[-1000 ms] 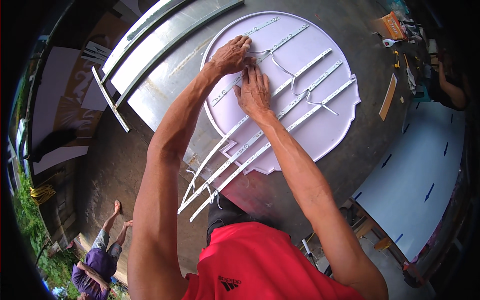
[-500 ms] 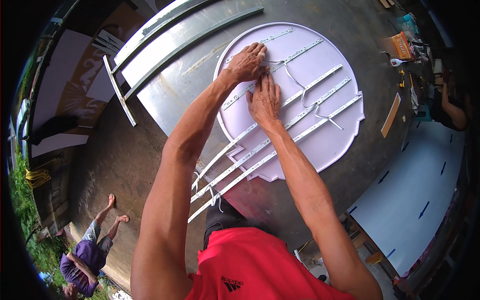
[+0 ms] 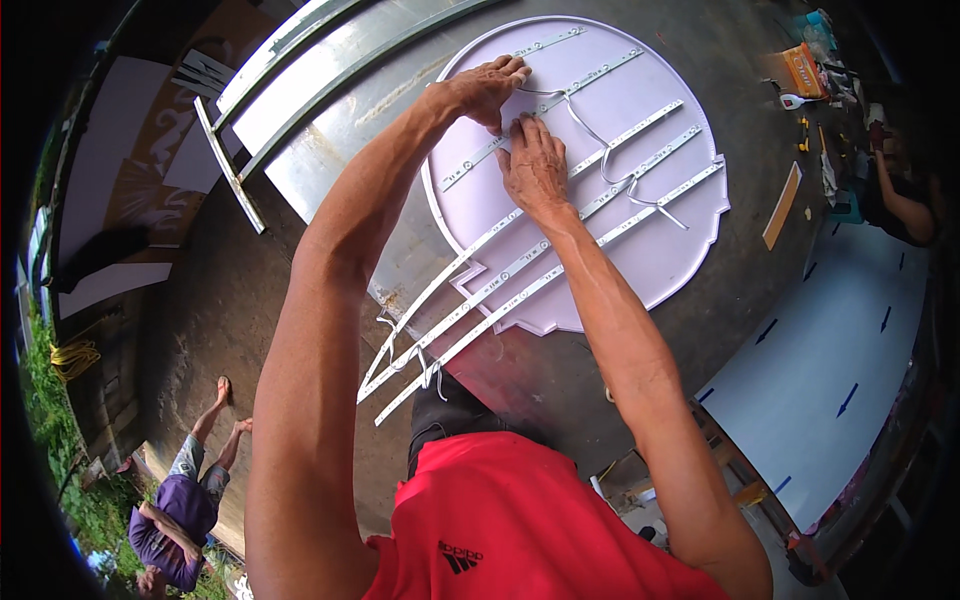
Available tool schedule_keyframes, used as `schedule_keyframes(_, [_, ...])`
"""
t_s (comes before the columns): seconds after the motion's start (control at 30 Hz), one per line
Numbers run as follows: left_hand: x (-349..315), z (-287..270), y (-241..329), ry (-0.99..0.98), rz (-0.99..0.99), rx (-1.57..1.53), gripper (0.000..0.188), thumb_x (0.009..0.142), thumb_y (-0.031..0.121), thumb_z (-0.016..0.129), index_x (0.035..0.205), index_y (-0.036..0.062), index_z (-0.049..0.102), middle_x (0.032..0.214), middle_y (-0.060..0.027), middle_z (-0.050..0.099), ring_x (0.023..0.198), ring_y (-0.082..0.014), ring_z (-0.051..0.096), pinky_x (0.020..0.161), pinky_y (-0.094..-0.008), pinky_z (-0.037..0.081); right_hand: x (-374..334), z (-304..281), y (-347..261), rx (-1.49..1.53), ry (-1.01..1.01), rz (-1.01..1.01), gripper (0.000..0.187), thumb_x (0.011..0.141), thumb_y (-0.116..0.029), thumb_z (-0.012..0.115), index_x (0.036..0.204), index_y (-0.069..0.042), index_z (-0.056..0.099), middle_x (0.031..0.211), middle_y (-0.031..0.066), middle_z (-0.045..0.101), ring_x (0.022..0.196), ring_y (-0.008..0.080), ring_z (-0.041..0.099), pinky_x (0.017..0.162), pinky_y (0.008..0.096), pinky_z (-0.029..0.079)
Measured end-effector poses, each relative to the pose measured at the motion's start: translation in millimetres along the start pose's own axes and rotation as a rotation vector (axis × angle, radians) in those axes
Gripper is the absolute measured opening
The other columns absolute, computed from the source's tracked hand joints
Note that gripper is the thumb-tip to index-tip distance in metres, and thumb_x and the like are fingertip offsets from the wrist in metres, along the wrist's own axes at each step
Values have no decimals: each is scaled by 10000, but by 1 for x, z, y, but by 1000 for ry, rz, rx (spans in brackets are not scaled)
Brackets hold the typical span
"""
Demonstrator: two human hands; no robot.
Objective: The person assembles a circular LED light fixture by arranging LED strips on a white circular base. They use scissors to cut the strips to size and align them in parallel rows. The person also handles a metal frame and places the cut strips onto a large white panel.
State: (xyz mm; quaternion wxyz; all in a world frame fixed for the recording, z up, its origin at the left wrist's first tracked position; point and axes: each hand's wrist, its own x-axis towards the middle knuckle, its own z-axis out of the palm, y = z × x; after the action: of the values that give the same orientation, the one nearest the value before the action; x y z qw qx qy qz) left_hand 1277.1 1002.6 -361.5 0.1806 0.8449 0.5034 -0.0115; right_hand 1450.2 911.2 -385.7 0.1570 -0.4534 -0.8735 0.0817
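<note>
A round, pale lilac tray-like panel (image 3: 640,250) with a raised rim lies on the metal table. Slim white LED light strips (image 3: 630,193) run diagonally across it, and a thin white wire (image 3: 590,140) loops between them. My left hand (image 3: 487,92) lies over the upper left strips, fingers stretched and thumb apart; something white shows at a fingertip. Just below it, my right hand (image 3: 537,168) rests with its fingers extended on the second strip from the top. Parts of the strips under both hands are hidden. Several strips overhang the panel's lower left edge, with wire ends dangling.
Metal rails (image 3: 330,100) lie at the upper left. An orange package (image 3: 803,70) and small tools sit at the upper right, near a narrow wooden strip (image 3: 782,205). A blue-white sheet (image 3: 830,350) with arrows spreads at right. One person (image 3: 175,520) is lower left, another (image 3: 900,200) far right.
The panel and table appear higher in the picture. My left hand has shifted left along the strips, its thumb now away from my right fingers. My right hand stays nearly in place on the panel.
</note>
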Motion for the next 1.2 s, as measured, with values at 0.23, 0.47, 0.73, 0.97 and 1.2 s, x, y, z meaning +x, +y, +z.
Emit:
schedule_keyframes(0.23, [1, -10, 5, -83, 13, -16, 1317, 463, 284, 975, 1522, -38, 261, 1602, -212, 236, 1513, -347, 158, 1262, -386, 176, 3, 6, -3, -47, -9, 44, 524, 916, -264, 652, 1307, 72, 550, 1404, 179, 489, 1340, 333, 430, 1036, 483, 354])
schedule_keyframes(0.47, [2, -6, 2, -81, -5, 57, 1341, 461, 290, 985, 1545, 14, 246, 1610, -199, 232, 1513, -341, 168, 1263, -399, 179, 8, 14, -9, -94, 4, 98, 526, 891, -277, 678, 1255, 85, 563, 1345, 167, 493, 1297, 322, 432, 1011, 473, 378])
schedule_keyframes(0.73, [3, 0, 3, -32, -19, 67, 1373, 414, 298, 997, 1545, 36, 264, 1604, -193, 260, 1503, -339, 205, 1257, -382, 206, 9, 16, -12, -98, 14, 110, 480, 866, -281, 703, 1172, 72, 590, 1255, 167, 500, 1201, 317, 469, 981, 446, 414])
schedule_keyframes(0.97, [1, -4, 9, -51, -22, 90, 1308, 448, 286, 994, 1524, 13, 302, 1591, -190, 288, 1503, -332, 209, 1258, -374, 204, 10, 14, -9, -65, 95, 75, 362, 849, -297, 724, 1047, -8, 633, 1139, 117, 534, 1140, 292, 497, 942, 449, 428])
schedule_keyframes(1.2, [10, -6, 5, -232, -2, 106, 1319, 490, 394, 978, 1515, -21, 260, 1598, -326, 120, 1494, -462, 120, 1248, -465, 183, -1, -11, -12, 145, 99, 79, 327, 842, -140, 732, 1113, 8, 625, 1242, 164, 554, 1151, 343, 534, 964, 467, 456])
